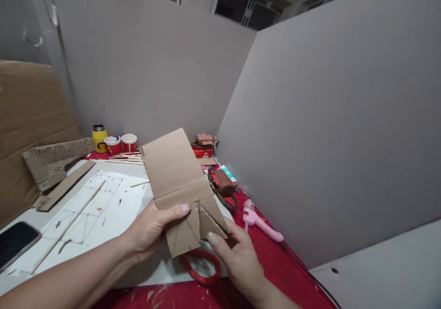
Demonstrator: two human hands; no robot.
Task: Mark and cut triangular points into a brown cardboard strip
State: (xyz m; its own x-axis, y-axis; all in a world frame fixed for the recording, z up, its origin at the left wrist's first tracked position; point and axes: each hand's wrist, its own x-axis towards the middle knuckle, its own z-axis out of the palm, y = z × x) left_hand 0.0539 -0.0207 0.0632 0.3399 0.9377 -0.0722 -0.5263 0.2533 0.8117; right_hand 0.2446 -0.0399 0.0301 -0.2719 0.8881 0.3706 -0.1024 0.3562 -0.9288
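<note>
A piece of brown cardboard [175,166] is held up over the table, tilted, with pencil lines and a cut slit in its lower part. My left hand [155,221] grips its lower left edge, the thumb lying flat on the front face. At the lower right, my right hand [237,254] pinches the cut flap, which is bent away from the rest; some of its fingers are hidden behind the board. Just under the cardboard, between the hands, shows a red-orange ring-shaped handle [203,279]; whatever it belongs to is hidden.
A drawn paper plan [113,203] with a wooden stick on it lies left, by a phone [19,242]. Behind stand a yellow bottle [99,139] and paper cups [129,142]. A pink glue gun [262,224] and its cable lie right, beside the grey partition [327,130].
</note>
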